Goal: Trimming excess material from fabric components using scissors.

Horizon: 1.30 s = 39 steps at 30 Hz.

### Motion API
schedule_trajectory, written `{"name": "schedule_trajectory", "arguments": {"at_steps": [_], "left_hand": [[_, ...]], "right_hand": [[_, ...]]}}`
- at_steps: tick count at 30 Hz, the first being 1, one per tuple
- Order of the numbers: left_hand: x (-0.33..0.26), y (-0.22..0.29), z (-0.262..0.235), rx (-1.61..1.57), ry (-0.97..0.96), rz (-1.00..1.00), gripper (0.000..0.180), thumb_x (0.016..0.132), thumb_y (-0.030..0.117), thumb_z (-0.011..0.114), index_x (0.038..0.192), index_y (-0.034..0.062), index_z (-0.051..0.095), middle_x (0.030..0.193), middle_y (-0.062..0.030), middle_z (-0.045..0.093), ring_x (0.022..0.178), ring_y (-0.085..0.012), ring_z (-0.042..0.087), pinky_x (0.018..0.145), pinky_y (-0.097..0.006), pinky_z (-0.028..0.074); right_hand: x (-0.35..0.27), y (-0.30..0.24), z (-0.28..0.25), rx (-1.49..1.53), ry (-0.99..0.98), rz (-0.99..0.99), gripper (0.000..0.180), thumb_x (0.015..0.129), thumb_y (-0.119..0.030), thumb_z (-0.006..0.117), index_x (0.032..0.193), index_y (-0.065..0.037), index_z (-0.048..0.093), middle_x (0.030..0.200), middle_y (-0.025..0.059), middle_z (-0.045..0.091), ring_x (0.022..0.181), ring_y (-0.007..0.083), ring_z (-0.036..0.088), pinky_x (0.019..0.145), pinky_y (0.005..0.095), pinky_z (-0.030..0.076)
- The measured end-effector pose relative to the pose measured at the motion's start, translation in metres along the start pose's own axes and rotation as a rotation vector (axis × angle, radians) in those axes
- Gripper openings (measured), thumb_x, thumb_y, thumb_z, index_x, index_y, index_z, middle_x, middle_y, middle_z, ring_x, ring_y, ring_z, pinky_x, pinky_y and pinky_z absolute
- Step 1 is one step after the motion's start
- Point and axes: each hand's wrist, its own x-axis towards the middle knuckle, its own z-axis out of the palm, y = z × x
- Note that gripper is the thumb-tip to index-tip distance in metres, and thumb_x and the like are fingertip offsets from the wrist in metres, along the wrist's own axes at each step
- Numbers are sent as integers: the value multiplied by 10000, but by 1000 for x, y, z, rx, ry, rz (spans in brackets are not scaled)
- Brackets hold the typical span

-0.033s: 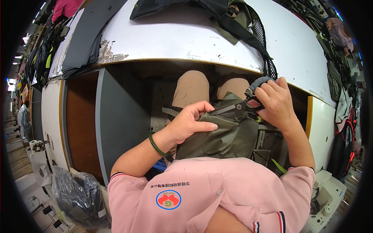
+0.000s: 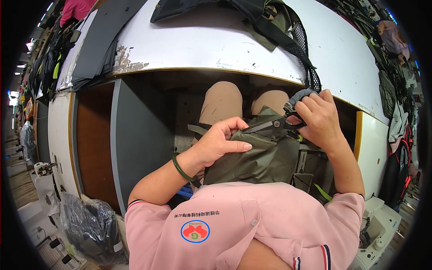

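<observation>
Across my lap, close to my body, lies an olive-green fabric piece [image 2: 256,158], creased and slightly shiny. My left hand [image 2: 221,143] pinches its upper left edge, with the thumb flat on top and the fingers curled behind. My right hand [image 2: 316,118] is closed around the handles of a pair of scissors [image 2: 276,123], one loop wrapped in grey material. The blades point left along the upper edge of the fabric, toward my left hand. Whether the blades are parted or what lies between them is hard to see.
Ahead is a white table [image 2: 189,49] with a worn front edge. Dark straps and mesh [image 2: 300,40] hang over that edge near my right hand. Dark grey sheets [image 2: 96,49] are stacked at the left, above a grey partition [image 2: 135,130]. A sewing machine [image 2: 377,234] stands at the lower right.
</observation>
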Motion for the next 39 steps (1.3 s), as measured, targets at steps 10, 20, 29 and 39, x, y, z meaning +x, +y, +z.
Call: {"name": "schedule_trajectory", "arguments": {"at_steps": [10,20,29,39], "left_hand": [[-2,3,-2,0,25,-28,273,837,-5,747,1047,60,586,1001,12,648,935,-63,605,853,-233,499],[0,-1,0,27,54,36,321,838,-21,732,1118,56,595,1072,12,622,991,-63,585,881,-229,492],[1,-1,2,8,47,12,341,849,-22,722,1154,50,588,1074,1,639,991,-66,595,892,-235,497],[-2,-1,5,18,59,-27,345,851,-15,724,1164,47,591,1068,2,644,985,-66,600,887,-234,498]], "right_hand": [[-9,6,5,41,36,191,319,650,-185,835,758,-94,548,671,26,555,648,215,557,669,357,365],[-12,0,-4,183,-38,120,360,571,-156,836,766,-90,540,664,44,509,644,236,519,672,375,350],[-6,-6,-5,78,-61,95,338,632,-227,844,779,-105,566,674,17,552,670,216,553,703,367,367],[-12,-3,-2,15,-16,96,292,685,-177,823,762,-102,551,677,23,565,643,209,550,696,363,372]]}}
